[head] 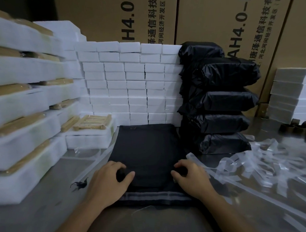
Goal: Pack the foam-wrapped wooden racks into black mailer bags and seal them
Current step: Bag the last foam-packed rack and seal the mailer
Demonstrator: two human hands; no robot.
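Head view: left hand (110, 182) and right hand (190, 178) each pinch the top flat black plastic mailer bag (147, 150), lying on the steel table (41, 207). Step: opening the bag mouth. Next, likely fetch the foam-wrapped slatted wooden rack (92, 124) at left.

A flat black mailer bag (147, 150) lies under my two hands, its grey adhesive strip (154, 196) nearest my wrists. Foam-wrapped wooden racks (24, 101) are stacked tall to the left of my left hand. Beyond my right hand stand five filled black bags (218, 99), piled up.
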